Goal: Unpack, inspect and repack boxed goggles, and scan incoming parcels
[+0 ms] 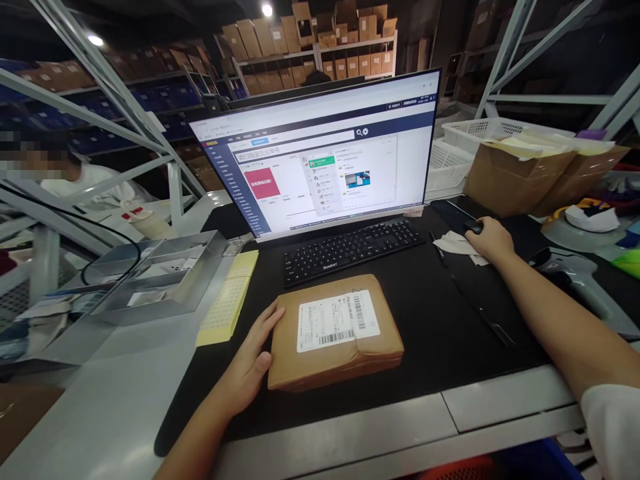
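A brown cardboard parcel [287, 357] lies on the black desk mat in front of me, with a white barcode label [340, 320] on top. Against its left side rests my left hand [250, 363], fingers stretched out and touching the edge, thumb apart. My right hand [493, 240] is farther off, curled over a black computer mouse [473, 227] at the right of the mat. Beneath that wrist a crumpled white cloth or tissue [455, 245] lies beside a black pen [438, 251]. Behind the parcel is a black keyboard [355, 250].
A lit monitor [325, 160] stands behind the keyboard. Left are yellow paper sheets [227, 300] and a grey divided tray [190, 293]. On the right lie a barcode scanner [580, 277], an open cardboard box [515, 177] and white baskets [450, 160]. A person [85, 180] sits at far left.
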A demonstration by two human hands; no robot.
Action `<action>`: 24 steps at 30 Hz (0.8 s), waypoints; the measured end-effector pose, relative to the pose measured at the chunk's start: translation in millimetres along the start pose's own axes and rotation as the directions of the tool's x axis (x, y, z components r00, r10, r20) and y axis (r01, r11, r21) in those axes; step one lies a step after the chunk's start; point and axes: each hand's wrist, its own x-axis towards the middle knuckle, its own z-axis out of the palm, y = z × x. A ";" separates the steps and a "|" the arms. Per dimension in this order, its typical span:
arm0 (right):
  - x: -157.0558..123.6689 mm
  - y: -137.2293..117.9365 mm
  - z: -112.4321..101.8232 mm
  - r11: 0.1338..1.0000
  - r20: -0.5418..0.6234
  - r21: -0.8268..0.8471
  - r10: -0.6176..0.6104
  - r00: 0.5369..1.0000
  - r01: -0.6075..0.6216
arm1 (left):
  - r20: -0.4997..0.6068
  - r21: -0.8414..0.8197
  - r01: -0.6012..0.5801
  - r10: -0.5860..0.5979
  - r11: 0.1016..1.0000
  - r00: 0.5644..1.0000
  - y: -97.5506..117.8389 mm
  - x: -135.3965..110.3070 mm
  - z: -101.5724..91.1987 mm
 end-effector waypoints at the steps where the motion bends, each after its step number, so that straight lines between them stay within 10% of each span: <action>1: 0.2 0.4 0.3 1.000 0.004 -0.001 -0.012 1.000 0.012 | 0.000 -0.001 -0.001 0.001 1.000 1.000 -0.2 -0.2 0.1; 24: -1.0 -1.5 -2.1 1.000 0.009 -0.004 -0.015 1.000 0.015 | -0.019 0.012 -0.022 0.023 1.000 1.000 0.7 2.7 -0.8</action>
